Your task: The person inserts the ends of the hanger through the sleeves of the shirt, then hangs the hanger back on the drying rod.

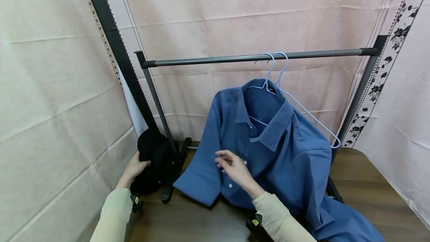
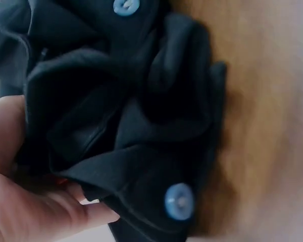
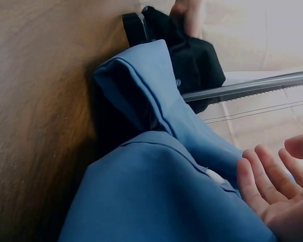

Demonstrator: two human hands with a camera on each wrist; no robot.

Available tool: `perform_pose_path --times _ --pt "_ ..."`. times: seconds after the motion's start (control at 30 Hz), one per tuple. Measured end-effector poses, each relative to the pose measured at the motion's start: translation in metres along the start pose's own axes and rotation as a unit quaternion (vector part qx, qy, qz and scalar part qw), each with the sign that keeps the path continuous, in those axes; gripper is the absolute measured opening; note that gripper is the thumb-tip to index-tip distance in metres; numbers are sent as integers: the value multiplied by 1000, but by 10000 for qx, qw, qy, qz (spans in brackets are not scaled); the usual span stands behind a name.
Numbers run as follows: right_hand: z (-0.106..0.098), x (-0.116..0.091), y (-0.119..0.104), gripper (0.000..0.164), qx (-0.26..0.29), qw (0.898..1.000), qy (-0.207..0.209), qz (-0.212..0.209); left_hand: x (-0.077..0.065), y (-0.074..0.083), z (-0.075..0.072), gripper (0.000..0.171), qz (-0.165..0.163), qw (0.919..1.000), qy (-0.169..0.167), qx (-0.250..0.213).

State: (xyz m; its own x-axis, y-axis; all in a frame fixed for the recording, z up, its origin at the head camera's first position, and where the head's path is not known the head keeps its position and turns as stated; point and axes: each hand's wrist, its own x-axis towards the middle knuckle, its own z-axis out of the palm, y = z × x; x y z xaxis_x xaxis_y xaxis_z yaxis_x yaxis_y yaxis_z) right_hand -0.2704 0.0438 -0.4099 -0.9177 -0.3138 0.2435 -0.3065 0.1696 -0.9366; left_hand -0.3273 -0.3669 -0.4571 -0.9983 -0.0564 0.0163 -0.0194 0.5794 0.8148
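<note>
At the left, my left hand (image 1: pixel 135 168) grips a bunched black garment (image 1: pixel 156 160) beside the rack's left foot. In the left wrist view its folds show two pale-blue-looking buttons (image 2: pixel 179 201), with thumb and fingers around the cloth's edge. My right hand (image 1: pixel 236 169) is in front of the blue button-up shirt (image 1: pixel 268 152), its fingers loosely bent and holding nothing. The shirt hangs by a light-blue hanger (image 1: pixel 270 72) with its collar unbuttoned. Its right-hand shoulder in the head view has slipped below the arm of a second light-blue hanger (image 1: pixel 310 115).
A dark metal clothes rack (image 1: pixel 208 60) stands on a brown wooden table (image 1: pixel 379 189); both hangers hook over its bar. Pale curtains (image 1: pixel 60 85) enclose the back and sides. One shirt sleeve (image 1: pixel 349 219) trails onto the table at the front right.
</note>
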Motion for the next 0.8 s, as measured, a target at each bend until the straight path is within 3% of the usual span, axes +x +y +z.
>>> perform_pose_path --times 0.13,0.27,0.4,0.57,0.8 --pt "-1 -8 -13 31 -95 9998 -120 95 -26 -2 -8 69 198 9997 -154 -13" --pt "0 -2 6 31 -56 9996 -183 200 -54 0 -17 74 286 9983 -477 193" --pt "1 3 29 32 -59 9995 -188 229 -75 7 -25 89 117 9952 -966 146" --pt "0 4 40 30 -177 9990 -288 280 -87 19 -26 87 147 9925 -1200 -195" --pt "-2 1 41 30 -306 9977 -564 218 -91 48 -10 73 774 9835 -1500 -654"
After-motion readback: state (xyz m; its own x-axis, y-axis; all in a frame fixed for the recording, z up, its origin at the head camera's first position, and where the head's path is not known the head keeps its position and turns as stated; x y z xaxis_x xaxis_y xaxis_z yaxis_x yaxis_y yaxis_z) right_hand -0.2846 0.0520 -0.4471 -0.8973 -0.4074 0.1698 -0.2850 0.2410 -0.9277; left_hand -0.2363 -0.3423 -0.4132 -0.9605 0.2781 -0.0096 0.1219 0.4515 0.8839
